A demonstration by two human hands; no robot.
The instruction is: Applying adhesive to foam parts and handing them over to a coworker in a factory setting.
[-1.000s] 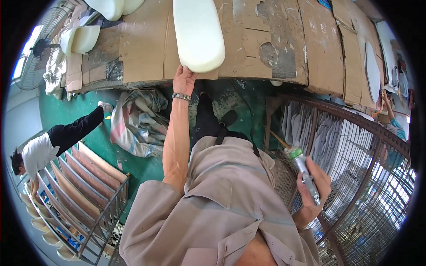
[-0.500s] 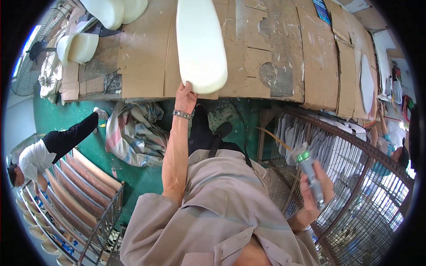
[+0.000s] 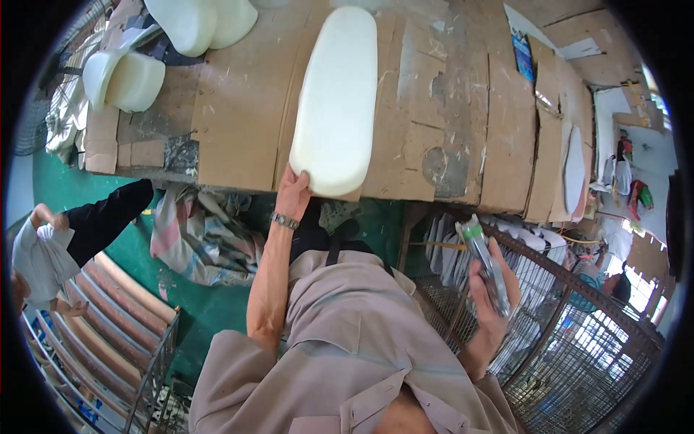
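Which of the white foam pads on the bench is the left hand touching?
The long white foam pad lying mid-bench; the left hand grips its near end at the bench edge. The other white pads sit at the far left, untouched.

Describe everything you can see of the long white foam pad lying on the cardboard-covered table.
The long white foam pad is an elongated slab with rounded ends and soft, rolled edges; it looks like moulded foam, smooth and off-white. It lies flat on the cardboard-covered table, running lengthwise away from the person, its near end overhanging the table's front edge slightly. The left hand grips that near end at its left corner. Nothing else touches it.
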